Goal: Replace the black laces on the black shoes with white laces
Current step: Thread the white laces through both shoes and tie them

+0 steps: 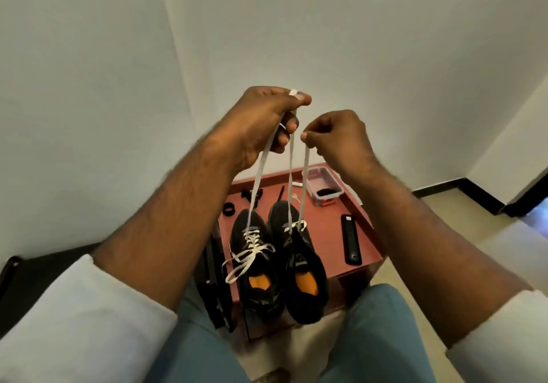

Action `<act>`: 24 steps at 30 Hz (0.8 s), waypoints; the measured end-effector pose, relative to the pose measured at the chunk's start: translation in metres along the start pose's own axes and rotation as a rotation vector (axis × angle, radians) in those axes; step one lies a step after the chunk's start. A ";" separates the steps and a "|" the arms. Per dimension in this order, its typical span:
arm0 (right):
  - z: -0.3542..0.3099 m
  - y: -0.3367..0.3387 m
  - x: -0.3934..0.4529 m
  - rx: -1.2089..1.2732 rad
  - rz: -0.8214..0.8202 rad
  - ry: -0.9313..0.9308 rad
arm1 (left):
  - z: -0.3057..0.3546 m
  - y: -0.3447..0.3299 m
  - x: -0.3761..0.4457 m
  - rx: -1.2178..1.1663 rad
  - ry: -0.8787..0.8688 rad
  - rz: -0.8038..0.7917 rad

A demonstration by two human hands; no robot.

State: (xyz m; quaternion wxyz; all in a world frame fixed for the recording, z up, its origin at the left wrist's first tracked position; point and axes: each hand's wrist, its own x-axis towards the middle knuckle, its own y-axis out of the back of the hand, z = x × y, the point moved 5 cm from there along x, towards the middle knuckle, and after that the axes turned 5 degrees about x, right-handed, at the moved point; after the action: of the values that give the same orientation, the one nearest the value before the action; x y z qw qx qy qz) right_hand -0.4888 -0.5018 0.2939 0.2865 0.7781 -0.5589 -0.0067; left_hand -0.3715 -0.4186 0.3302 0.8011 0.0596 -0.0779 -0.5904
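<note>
head view: only view, wide-angle, looks down past two raised forearms
left hand (267,119): raised at 12 o'clock of the shoes, fingers curled, pinching the white lace (292,157); lace end pokes out above the thumb, a second strand runs out under the fingers
right hand (338,135): just beside the left hand at its 3 o'clock, fingers curled, thumb and forefinger pinching the other strand of the same lace
white lace path: strands drop taut from both hands to the toe-end eyelets of the right shoe (299,261), threaded only there
left shoe (255,264): black, orange insole, fully laced in white, loose ends trailing toward 8 o'clock
shoe position: pair side by side, touching, near edge of the table, heels overhanging toward 6 o'clock
table (329,228): small, reddish-brown top, set in a corner
on table: clear plastic box (323,185) at 1 o'clock of the shoes, dark item inside; black remote (351,240) at 3 o'clock; small black ring-shaped bits (229,208) at 11 o'clock; thin black strip, maybe a lace, at 12 o'clock, cannot tell
room: plain white walls, pale floor, dark skirting at far right
sleeves: white, pushed up on both arms
legs: blue trousers at 6 o'clock
</note>
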 end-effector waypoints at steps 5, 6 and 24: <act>0.008 -0.012 0.046 -0.325 -0.004 0.048 | 0.019 0.010 0.035 0.193 0.015 0.102; 0.014 -0.015 0.050 -0.361 -0.016 0.053 | 0.018 0.012 0.041 0.242 0.024 0.119; -0.100 0.031 0.103 -0.226 0.037 0.573 | 0.154 0.085 0.081 0.862 -0.043 -0.008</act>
State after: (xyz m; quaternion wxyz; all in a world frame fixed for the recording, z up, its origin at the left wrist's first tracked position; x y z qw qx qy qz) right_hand -0.4436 -0.5543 0.4237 0.5171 0.7012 -0.4654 0.1561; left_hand -0.2980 -0.4717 0.5013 0.6990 0.3768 -0.3338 -0.5080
